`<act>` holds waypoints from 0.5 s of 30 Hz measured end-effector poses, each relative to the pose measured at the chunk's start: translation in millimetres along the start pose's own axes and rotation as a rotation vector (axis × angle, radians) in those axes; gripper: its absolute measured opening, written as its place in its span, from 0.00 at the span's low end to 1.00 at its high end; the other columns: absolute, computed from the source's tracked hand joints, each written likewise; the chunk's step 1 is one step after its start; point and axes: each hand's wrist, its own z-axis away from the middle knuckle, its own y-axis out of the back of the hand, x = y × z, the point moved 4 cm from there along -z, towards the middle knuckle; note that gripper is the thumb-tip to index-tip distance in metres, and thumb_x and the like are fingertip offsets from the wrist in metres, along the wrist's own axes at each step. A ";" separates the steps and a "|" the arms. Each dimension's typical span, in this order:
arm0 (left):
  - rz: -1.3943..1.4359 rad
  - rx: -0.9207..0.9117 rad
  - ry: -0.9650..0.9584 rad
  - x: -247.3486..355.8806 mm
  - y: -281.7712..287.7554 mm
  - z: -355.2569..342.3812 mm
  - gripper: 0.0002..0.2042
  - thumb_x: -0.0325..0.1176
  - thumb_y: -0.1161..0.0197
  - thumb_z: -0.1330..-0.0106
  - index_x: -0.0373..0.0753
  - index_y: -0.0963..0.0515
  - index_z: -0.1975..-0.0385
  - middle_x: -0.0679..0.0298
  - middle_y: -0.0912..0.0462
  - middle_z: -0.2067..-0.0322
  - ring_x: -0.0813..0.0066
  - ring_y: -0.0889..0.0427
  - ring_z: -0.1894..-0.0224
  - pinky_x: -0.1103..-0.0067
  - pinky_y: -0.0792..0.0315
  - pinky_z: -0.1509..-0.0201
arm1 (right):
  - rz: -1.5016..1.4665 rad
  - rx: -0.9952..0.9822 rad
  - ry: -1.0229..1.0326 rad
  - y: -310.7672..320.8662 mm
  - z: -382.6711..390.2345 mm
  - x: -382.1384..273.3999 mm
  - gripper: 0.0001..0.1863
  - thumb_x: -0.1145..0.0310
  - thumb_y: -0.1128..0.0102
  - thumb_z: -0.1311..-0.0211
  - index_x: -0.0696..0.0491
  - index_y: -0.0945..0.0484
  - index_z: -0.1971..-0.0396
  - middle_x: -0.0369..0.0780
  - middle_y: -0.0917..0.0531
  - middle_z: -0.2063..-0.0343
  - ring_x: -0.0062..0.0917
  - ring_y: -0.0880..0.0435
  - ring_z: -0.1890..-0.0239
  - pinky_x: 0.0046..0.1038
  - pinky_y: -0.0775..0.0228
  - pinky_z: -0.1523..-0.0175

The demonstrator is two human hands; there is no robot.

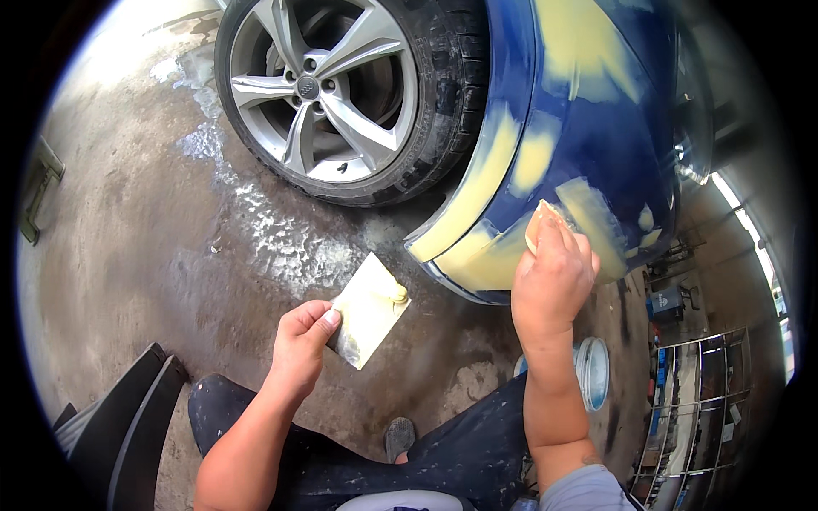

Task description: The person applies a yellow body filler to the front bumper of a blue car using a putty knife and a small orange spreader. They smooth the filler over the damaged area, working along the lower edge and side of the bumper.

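Observation:
My left hand (308, 335) grips a mixing board (368, 319) by its near left edge, thumb on top. A dab of yellow body filler (397, 294) sits at the board's right side, and thin filler is smeared over the rest. In my right hand (558, 266) is a small peach-coloured spreader (538, 223), pinched with its edge at the bumper. The blue car bumper (562, 128) carries several pale yellow filler patches (530, 162), along the wheel-arch edge and lower corner too. My right hand hides part of the lowest patch.
A car wheel (311, 89) with silver spokes stands left of the bumper. White residue (290, 243) streaks the concrete floor. Black panels (141, 417) lean at lower left. A pale bucket (593, 375) is beside my right forearm, and a wire rack (694, 409) stands at right.

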 end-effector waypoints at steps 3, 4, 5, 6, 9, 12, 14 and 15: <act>0.005 0.012 0.001 0.6 -3.3 -1.6 0.10 0.30 0.41 0.23 0.29 0.18 0.56 0.68 0.14 0.64 0.83 0.21 0.62 0.80 0.28 0.52 | 0.038 -0.064 -0.044 -25.6 22.7 -10.1 0.13 0.77 0.33 0.49 0.54 0.16 0.61 0.38 0.13 0.64 0.36 0.17 0.58 0.41 0.29 0.50; 0.007 0.005 0.003 -0.4 -4.3 -2.3 0.10 0.30 0.41 0.23 0.29 0.18 0.56 0.68 0.14 0.64 0.83 0.21 0.62 0.80 0.28 0.52 | 0.027 -0.094 -0.056 -31.5 27.8 -14.1 0.12 0.76 0.33 0.49 0.54 0.17 0.62 0.38 0.12 0.63 0.36 0.17 0.58 0.41 0.30 0.50; 0.002 0.015 0.014 -1.8 -3.7 -2.4 0.09 0.30 0.41 0.23 0.29 0.18 0.56 0.67 0.14 0.64 0.83 0.21 0.62 0.80 0.28 0.52 | 0.016 -0.124 -0.069 -36.5 32.6 -19.0 0.11 0.75 0.33 0.48 0.54 0.17 0.63 0.38 0.12 0.63 0.36 0.17 0.58 0.41 0.30 0.50; -0.004 0.031 0.019 -0.5 -0.8 -0.9 0.09 0.30 0.41 0.23 0.29 0.18 0.56 0.67 0.14 0.64 0.82 0.21 0.62 0.81 0.28 0.52 | -0.002 -0.150 -0.080 -42.0 35.7 -26.0 0.10 0.75 0.33 0.48 0.53 0.17 0.64 0.38 0.12 0.63 0.36 0.17 0.58 0.41 0.30 0.50; -0.014 0.029 0.038 -0.9 -0.6 -1.6 0.10 0.30 0.41 0.23 0.29 0.18 0.56 0.67 0.14 0.64 0.82 0.21 0.62 0.81 0.28 0.52 | -0.035 -0.139 -0.080 -64.0 52.7 -34.0 0.06 0.72 0.39 0.41 0.54 0.17 0.65 0.39 0.11 0.59 0.36 0.17 0.56 0.41 0.30 0.49; -0.008 0.028 0.055 1.3 -0.6 0.3 0.10 0.30 0.41 0.23 0.29 0.18 0.56 0.67 0.14 0.64 0.83 0.21 0.62 0.81 0.28 0.52 | -0.035 -0.166 -0.091 -82.2 68.4 -43.6 0.07 0.71 0.43 0.38 0.54 0.17 0.66 0.40 0.11 0.57 0.34 0.17 0.55 0.40 0.30 0.48; -0.009 0.036 0.056 1.9 -0.7 2.1 0.10 0.31 0.41 0.23 0.29 0.18 0.56 0.67 0.15 0.64 0.83 0.21 0.62 0.81 0.29 0.52 | -0.031 -0.193 -0.110 -94.9 78.7 -48.4 0.07 0.70 0.43 0.38 0.54 0.17 0.66 0.39 0.11 0.57 0.34 0.17 0.55 0.40 0.31 0.48; -0.013 0.042 0.049 2.4 0.2 3.0 0.10 0.31 0.41 0.23 0.29 0.18 0.56 0.67 0.15 0.64 0.83 0.21 0.62 0.81 0.29 0.52 | -0.025 -0.160 -0.102 -99.8 83.5 -51.3 0.07 0.70 0.43 0.37 0.54 0.17 0.67 0.39 0.11 0.58 0.33 0.17 0.56 0.39 0.31 0.49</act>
